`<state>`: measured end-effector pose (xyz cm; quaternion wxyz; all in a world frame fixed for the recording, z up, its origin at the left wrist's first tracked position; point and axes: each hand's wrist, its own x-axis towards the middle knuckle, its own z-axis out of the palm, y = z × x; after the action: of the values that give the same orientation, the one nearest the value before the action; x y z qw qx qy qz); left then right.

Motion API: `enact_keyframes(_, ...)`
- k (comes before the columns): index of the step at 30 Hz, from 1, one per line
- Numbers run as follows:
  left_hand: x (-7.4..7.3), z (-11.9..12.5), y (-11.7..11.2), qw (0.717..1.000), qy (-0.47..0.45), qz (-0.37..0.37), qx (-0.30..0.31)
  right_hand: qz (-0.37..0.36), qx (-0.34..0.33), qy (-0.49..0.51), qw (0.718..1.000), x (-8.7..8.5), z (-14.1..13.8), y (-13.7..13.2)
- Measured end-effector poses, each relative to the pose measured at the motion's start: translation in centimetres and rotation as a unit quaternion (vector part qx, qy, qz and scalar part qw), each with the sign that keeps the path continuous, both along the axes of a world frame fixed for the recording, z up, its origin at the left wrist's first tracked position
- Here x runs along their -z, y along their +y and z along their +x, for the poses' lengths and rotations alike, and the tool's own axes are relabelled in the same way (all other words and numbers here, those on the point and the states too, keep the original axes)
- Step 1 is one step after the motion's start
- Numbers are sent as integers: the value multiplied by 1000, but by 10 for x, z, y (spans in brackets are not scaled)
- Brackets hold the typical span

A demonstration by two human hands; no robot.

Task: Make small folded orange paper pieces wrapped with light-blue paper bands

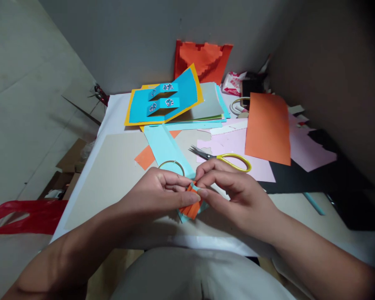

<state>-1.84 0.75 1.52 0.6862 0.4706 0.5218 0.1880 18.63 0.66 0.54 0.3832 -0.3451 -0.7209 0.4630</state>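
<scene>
My left hand [158, 189] and my right hand [237, 191] meet over the near middle of the table, both closed on a small piece of pleated orange paper [192, 208]. Light blue paper shows at its top and along its lower edges; whether it is joined to the orange I cannot tell. The left thumb presses flat across the folds, while the right thumb and fingers pinch the upper right end. Just beyond my fingers lie a thin ring [183, 170], a light blue paper strip [165, 143] and scissors [220, 157] with yellow handles, blades pointing left.
A blue-and-yellow pop-up card [181, 89] rests on stacked paper at the back. Orange paper [267, 129], pink paper [312, 146] and black sheets [303, 181] cover the right side. A red bag [34, 216] hangs beyond the left edge; red folded paper [203, 62] leans on the wall.
</scene>
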Motion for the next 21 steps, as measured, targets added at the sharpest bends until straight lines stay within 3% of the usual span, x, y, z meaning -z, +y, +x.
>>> enact_keyframes(8, 1, 3, 1, 999, -36, -13, -17, 34, 13, -18, 999, 2, 3, 3)
enact_keyframes(14, -3, 1, 0, 991, -106, -58, 58, 103, 15, -16, 994, 5, 6, 5)
enact_keyframes(21, 2, -3, 1, 994, -72, -59, 61, 99, 23, -7, 995, 8, 6, 6)
